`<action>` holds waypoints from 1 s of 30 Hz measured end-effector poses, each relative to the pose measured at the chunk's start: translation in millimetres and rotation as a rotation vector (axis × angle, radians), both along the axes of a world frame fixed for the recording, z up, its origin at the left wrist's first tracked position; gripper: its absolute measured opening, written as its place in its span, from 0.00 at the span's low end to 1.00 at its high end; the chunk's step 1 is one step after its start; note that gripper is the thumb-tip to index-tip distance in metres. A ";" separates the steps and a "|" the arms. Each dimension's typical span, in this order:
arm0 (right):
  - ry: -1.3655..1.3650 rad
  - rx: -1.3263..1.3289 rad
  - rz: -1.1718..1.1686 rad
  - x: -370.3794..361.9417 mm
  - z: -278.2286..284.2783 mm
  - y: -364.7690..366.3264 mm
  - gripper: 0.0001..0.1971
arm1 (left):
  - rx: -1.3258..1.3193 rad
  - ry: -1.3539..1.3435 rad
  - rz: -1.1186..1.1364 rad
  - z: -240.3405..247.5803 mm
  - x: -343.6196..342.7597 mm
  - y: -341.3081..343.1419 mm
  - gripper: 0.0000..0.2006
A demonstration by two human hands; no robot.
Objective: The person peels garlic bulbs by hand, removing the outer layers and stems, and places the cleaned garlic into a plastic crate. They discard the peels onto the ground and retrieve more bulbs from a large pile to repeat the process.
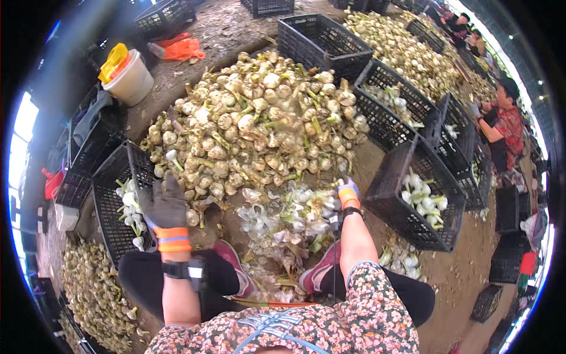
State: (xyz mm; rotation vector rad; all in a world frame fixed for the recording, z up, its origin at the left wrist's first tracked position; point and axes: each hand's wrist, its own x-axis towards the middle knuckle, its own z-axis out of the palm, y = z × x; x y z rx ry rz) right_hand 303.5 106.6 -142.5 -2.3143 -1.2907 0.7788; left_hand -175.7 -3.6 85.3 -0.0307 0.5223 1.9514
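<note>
A large heap of garlic bulbs (259,118) with stems lies in front of me. My left hand (168,206), in a dark glove with an orange cuff, is open at the heap's left edge, fingers stretched forward. It is beside a black crate (109,200) with white cleaned garlic (131,206) in it. A whiter garlic bulb (172,156) shows just beyond its fingertips. My right hand (348,192), also gloved, is closed at the heap's near right edge; what it holds is hidden. Peeled garlic skins (289,212) lie between my hands.
To the right, a tilted black crate (383,194) holds cleaned garlic; more black crates (324,38) stand behind. A white bucket (131,82) with a yellow bag is at far left. Another person (504,127) sits at the right. My shoes (233,265) flank the skins.
</note>
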 end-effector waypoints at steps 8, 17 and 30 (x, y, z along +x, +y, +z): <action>1.763 0.198 0.173 -127.1 77.6 -27.3 0.17 | -0.088 0.933 -0.437 -62.6 75.4 3.3 0.32; 1.481 0.261 0.303 -211.9 247.7 -89.7 0.14 | 0.246 0.963 -0.297 -24.0 125.2 9.2 0.33; 1.374 0.362 0.253 -225.2 290.3 -126.6 0.07 | 0.540 1.117 -0.163 14.9 119.9 -19.2 0.26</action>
